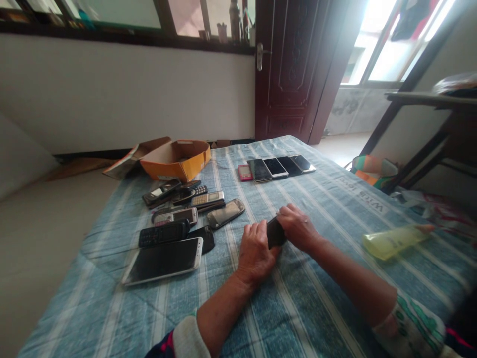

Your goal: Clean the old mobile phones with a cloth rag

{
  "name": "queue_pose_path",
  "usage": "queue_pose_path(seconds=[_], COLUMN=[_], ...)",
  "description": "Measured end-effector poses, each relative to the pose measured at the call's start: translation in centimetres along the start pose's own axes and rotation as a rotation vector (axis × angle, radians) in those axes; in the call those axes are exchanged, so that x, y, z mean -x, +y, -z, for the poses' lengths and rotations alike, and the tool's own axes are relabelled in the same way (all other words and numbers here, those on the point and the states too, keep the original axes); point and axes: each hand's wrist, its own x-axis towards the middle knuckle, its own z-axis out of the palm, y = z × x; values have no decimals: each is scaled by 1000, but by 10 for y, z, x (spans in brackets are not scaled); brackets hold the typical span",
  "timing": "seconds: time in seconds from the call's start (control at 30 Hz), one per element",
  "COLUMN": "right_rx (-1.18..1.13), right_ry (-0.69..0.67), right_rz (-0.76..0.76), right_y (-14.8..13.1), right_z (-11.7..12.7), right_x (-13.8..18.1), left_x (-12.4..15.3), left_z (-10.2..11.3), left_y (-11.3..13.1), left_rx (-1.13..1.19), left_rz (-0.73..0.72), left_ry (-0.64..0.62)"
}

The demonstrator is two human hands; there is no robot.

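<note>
Two hands on one dark phone (276, 231) | left hand (255, 252) and right hand (298, 226) closed round it, just above cloth (305, 298) | right of phone pile (179, 219) | box (176, 158) beyond pile | bottle (393, 240) far right of pile

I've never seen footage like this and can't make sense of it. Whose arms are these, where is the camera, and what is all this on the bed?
There is no machine here. The camera sits on a person's head and looks forward and down, so the two arms reaching in from below are that person's own. The left hand and the right hand hold a small dark phone between them, just above a blue striped cloth. To the left lies a loose pile of old phones, with a large smartphone nearest. Farther back, a neat row of phones lies side by side next to an open orange cardboard box. A yellowish bottle lies on its side at the right.
</note>
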Motion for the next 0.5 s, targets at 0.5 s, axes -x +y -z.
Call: queue_pose_path(seconds=[0.5], right_rx=[24], right_ry=[54], right_rz=[4], right_y=[4], right_z=[-2], right_x=[11], left_x=[0], left_z=[0], left_y=[0], left_rx=[-15], left_rz=[14], left_ry=[-8])
